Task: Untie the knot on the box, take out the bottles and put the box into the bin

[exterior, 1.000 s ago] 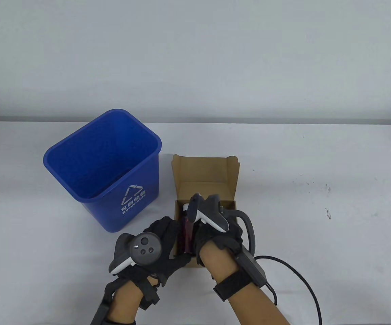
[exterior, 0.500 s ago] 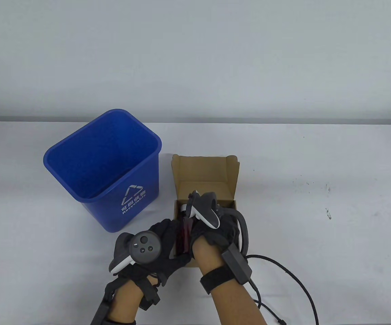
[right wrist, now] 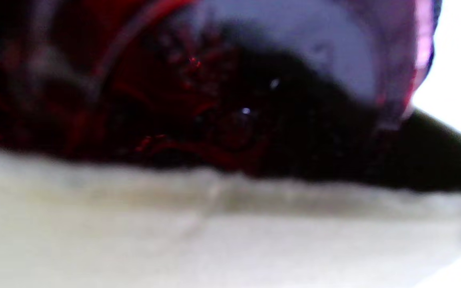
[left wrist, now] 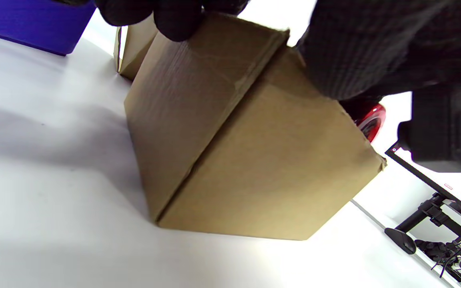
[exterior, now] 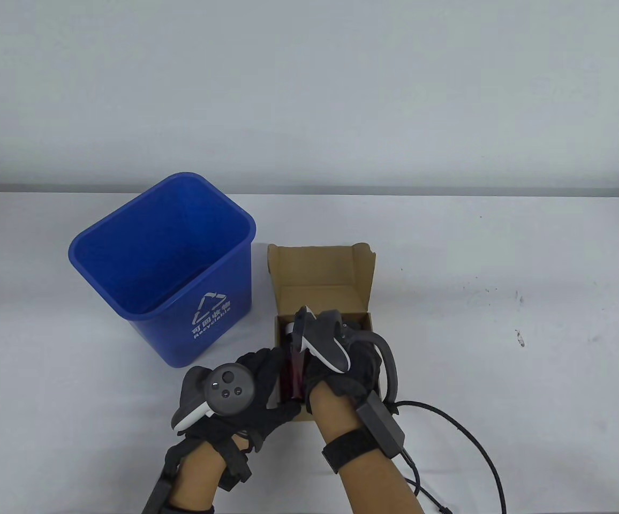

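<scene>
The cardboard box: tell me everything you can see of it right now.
The cardboard box is plain brown corrugated card, standing on the white table just right of the blue bin. Its lid is folded back and upright, the top open. The left hand grips its near left corner; the right hand reaches inside, where a dark red bottle shows.

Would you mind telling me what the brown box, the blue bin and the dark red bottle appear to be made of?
The brown box looks like matte corrugated cardboard: creased folds and a fibrous, dull face. The blue bin seems moulded plastic, with a smooth rim, an even colour and a printed recycling mark. The dark red bottle looks like translucent glossy plastic or glass; the blurred right wrist view does not settle which.
</scene>
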The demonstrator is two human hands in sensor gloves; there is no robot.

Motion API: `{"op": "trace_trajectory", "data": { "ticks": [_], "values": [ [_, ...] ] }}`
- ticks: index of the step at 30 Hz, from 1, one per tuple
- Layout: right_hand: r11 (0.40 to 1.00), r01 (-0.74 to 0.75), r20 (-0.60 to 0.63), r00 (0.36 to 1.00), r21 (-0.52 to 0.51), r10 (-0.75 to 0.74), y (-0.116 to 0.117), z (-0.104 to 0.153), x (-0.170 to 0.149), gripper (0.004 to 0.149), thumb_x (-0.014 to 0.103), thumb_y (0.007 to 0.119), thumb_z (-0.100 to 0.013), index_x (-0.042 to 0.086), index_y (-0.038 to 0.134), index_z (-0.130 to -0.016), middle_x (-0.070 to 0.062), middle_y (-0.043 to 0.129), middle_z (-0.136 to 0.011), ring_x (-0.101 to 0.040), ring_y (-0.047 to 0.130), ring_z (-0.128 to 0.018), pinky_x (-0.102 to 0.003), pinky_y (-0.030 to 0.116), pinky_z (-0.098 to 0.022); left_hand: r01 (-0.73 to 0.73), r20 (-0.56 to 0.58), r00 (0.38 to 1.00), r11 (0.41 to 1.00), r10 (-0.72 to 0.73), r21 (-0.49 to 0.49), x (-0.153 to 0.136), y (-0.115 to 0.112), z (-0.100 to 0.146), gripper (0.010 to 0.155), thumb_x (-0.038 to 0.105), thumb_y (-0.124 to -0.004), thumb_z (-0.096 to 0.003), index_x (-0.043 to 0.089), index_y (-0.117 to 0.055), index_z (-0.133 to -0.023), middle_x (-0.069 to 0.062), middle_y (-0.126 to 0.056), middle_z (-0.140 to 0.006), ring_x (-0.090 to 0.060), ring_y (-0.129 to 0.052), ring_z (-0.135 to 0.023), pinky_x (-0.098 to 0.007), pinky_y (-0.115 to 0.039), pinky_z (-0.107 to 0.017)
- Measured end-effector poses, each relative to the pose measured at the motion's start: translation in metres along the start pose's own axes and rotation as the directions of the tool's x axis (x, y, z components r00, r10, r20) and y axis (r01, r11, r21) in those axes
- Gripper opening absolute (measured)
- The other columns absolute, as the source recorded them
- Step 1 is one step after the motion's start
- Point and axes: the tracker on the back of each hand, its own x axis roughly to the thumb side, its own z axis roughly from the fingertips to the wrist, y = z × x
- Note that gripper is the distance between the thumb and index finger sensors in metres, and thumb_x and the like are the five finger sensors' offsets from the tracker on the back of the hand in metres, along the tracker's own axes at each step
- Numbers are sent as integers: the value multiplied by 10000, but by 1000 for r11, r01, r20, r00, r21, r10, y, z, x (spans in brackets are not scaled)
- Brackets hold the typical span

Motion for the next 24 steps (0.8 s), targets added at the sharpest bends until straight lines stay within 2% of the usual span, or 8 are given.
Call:
{"op": "trace_trajectory", "data": {
  "ticks": [6,12,18,22,24],
  "values": [
    [999,31,40,999,-26,-30,-11,10,-8,879,563,790,-452,-31,437,-996,-200,714,-867,-364,967,-578,-442,838,-378,-14,-2,1000,1000,14,-4,-1,1,1,949,580,-780,-479,150,-261,-1148,-180,-361,-1158,-571,-355,-1042,-761,-358,-717],
    [983,168,138,978,-72,-157,-22,14,-31,861,586,819,-441,33,470,-1000,-138,745,-886,-344,982,-623,-436,861,-410,-46,-3,999,999,46,-13,-5,2,0,927,571,-764,-489,166,-254,-1148,-177,-359,-1162,-568,-350,-1044,-758,-359,-718],
    [943,319,233,928,-96,-291,-32,12,-61,853,583,879,-417,87,500,-1000,-78,765,-902,-342,959,-681,-451,842,-458,-64,-6,998,998,64,-18,-9,4,1,898,548,-747,-503,171,-249,-1148,-170,-356,-1163,-560,-363,-1045,-745,-366,-727],
    [909,403,263,894,-111,-364,-34,8,-89,876,583,898,-409,116,475,-1019,-28,751,-933,-355,808,-806,-490,738,-550,-72,-9,997,997,72,-22,-10,4,1,893,549,-740,-505,181,-239,-1147,-163,-355,-1164,-557,-369,-1046,-745,-368,-726],
    [894,432,279,879,-119,-388,-33,5,-103,901,582,903,-407,127,444,-1035,-11,742,-944,-354,728,-807,-474,694,-559,-75,-9,997,997,74,-23,-10,4,1,892,552,-737,-507,183,-236,-1147,-164,-356,-1164,-558,-368,-1046,-744,-369,-727]
  ]
}}
